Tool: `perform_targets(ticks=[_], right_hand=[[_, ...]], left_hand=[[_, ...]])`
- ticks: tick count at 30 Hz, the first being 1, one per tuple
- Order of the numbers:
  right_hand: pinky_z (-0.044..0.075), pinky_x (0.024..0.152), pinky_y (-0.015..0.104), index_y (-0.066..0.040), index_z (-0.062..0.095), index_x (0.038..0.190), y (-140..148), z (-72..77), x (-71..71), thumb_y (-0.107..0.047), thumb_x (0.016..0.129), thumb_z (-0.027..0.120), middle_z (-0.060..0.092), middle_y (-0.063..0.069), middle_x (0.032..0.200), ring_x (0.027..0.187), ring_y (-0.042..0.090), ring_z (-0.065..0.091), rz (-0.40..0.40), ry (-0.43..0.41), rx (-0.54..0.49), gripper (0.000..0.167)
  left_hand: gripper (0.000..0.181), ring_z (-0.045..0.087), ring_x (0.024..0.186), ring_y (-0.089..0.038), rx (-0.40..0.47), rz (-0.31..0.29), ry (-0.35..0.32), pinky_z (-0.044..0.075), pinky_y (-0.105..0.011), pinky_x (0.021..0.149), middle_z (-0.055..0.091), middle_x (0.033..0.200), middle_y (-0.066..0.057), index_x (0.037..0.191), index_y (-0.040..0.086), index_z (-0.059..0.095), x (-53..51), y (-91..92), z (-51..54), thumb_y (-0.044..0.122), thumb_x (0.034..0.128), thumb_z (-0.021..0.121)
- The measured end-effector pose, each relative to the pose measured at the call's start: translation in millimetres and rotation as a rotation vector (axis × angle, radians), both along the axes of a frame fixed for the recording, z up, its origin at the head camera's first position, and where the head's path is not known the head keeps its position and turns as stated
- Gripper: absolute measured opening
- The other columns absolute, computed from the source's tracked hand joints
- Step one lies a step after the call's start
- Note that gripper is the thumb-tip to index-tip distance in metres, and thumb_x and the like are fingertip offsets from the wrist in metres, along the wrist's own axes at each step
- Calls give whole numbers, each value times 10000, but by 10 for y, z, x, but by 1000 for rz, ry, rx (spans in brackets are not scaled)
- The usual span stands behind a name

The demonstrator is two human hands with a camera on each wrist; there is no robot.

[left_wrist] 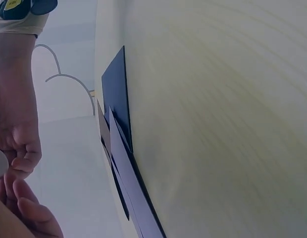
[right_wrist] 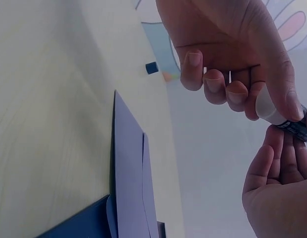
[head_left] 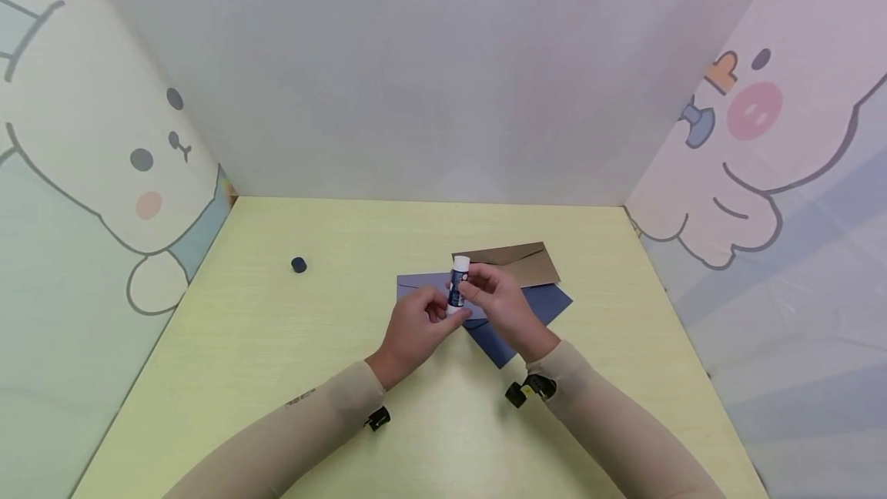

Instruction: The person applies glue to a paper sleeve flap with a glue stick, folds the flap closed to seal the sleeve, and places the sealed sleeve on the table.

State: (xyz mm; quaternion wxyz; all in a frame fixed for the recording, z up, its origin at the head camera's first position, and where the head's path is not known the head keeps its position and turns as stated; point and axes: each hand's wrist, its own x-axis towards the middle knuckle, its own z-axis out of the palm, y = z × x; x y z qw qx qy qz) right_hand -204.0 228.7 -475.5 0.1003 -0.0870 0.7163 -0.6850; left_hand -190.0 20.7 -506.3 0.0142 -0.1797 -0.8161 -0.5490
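A glue stick (head_left: 457, 289) with a dark blue label and white ends is held upright above several envelopes. Its white base (right_wrist: 268, 110) sits between the thumb and fingers of my left hand (head_left: 416, 326). My right hand (head_left: 500, 305) grips the labelled body from the other side. Under the hands, a lavender envelope (head_left: 419, 281) overlaps a dark blue envelope (head_left: 547, 304) and a brown envelope (head_left: 530, 269). In the left wrist view, only the round white base end (left_wrist: 0, 164) of the stick shows.
A small dark blue cap (head_left: 299, 265) lies apart on the left of the pale yellow table (head_left: 242, 345). A plain grey wall (head_left: 430, 83) stands behind, and side panels with cartoon animals (head_left: 755, 175) border the table.
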Motion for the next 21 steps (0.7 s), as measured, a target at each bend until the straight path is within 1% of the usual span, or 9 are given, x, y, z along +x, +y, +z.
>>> perform_targets(ticks=[3,6,8,10,13,15,18,20,21], right_hand=[[636,1042,225,135,635,1527,8,-3,-3,-91,1207,665,788,292,1402,1176,91,775,-2,2,3,393],[628,1057,231,127,651,1509,15,-9,-6,-83,1208,659,797,278,1387,1173,100,762,-5,8,-3,367],[627,1056,232,139,646,1509,17,-14,-9,-76,1207,657,817,231,1355,1162,99,759,-7,9,-7,372],[623,1041,227,150,641,1512,15,-20,-11,-70,1205,654,837,149,1309,1149,92,758,-4,12,-9,377],[620,1036,213,175,623,1511,11,-27,-10,-65,1213,631,842,4,1242,1140,81,757,6,18,-25,383],[616,1050,202,201,597,1511,8,-30,-8,-58,1222,602,834,-69,1210,1151,74,752,18,14,-57,388],[606,1099,196,244,542,1524,2,-27,-4,-41,1233,558,830,-122,1186,1188,69,745,40,5,-117,408],[597,1120,197,266,507,1534,-2,-25,-2,-34,1235,541,832,-132,1183,1206,67,740,54,0,-149,425],[592,1130,198,267,504,1537,-3,-23,-1,-31,1234,538,834,-133,1184,1213,67,740,58,1,-157,426]], left_hand=[[234,623,858,-105,56,-46,-61,547,-224,775,726,971,-80,1041,57,763,-22,-6,-14,234,1067,916],[190,633,902,-126,114,-116,-161,538,-232,789,734,1014,-108,1092,42,770,-57,-25,-24,215,1121,844],[197,635,919,-164,163,-187,-253,528,-242,780,742,1040,-118,1158,-11,760,-83,-44,-30,186,1173,760],[254,626,932,-199,216,-260,-354,511,-243,768,740,1057,-112,1239,-71,741,-104,-62,-30,171,1220,667],[373,617,959,-205,332,-387,-542,506,-246,780,727,1095,-64,1364,-143,670,-126,-91,-23,180,1277,504],[413,602,981,-179,434,-459,-674,494,-245,802,710,1106,-28,1394,-124,647,-137,-105,-14,207,1298,420],[415,588,995,-145,569,-538,-838,478,-255,822,695,1101,12,1341,-10,667,-151,-128,-2,223,1309,325],[410,587,999,-135,621,-573,-891,474,-258,830,695,1093,24,1282,78,685,-162,-139,-1,220,1310,302],[410,592,1002,-131,630,-589,-897,476,-258,834,697,1093,27,1266,94,690,-167,-144,-4,212,1308,299]])
